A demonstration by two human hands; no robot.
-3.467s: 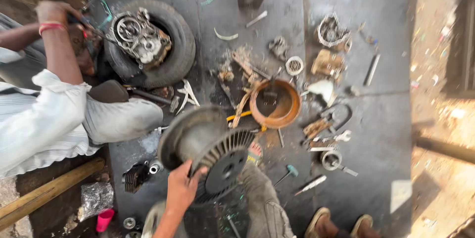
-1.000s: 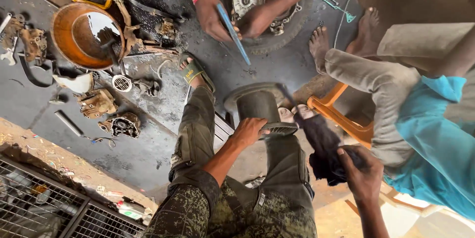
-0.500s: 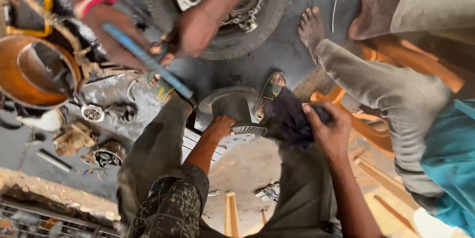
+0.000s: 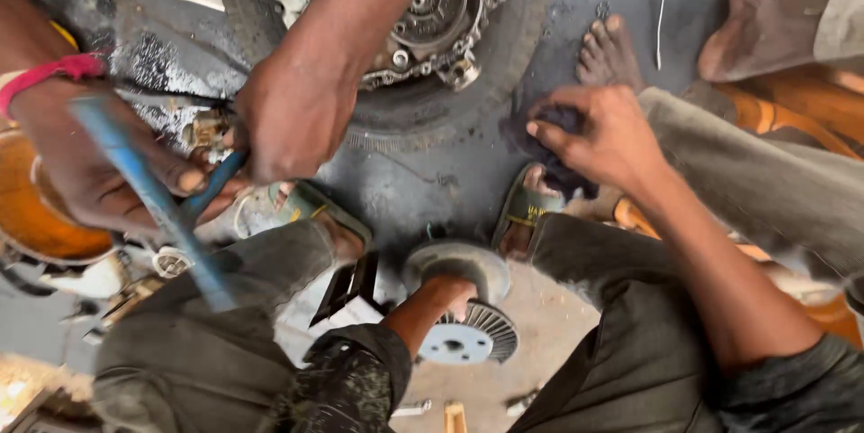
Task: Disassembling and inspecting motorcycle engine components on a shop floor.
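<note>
My left hand (image 4: 453, 295) grips a round grey metal part with a finned disc (image 4: 468, 336), which stands on the ground between my knees. My right hand (image 4: 596, 134) is shut on a dark rag (image 4: 547, 147) and is held out past my sandalled foot (image 4: 526, 210), beside a tyre. Another person's two hands (image 4: 292, 113) work just left of the tyre. They hold a blue-handled tool (image 4: 153, 199) over small metal pieces.
A black tyre (image 4: 517, 46) with an engine part (image 4: 432, 10) lying inside it fills the top. An orange bowl (image 4: 36, 221) sits at the left edge. Someone else's bare foot (image 4: 612, 50) and grey trouser leg (image 4: 765, 190) lie to the right. Small metal parts (image 4: 166, 262) litter the greasy floor.
The view has closed in on the tyre. My right hand carried the rag away from the round part toward the tyre. My left hand stays on the part.
</note>
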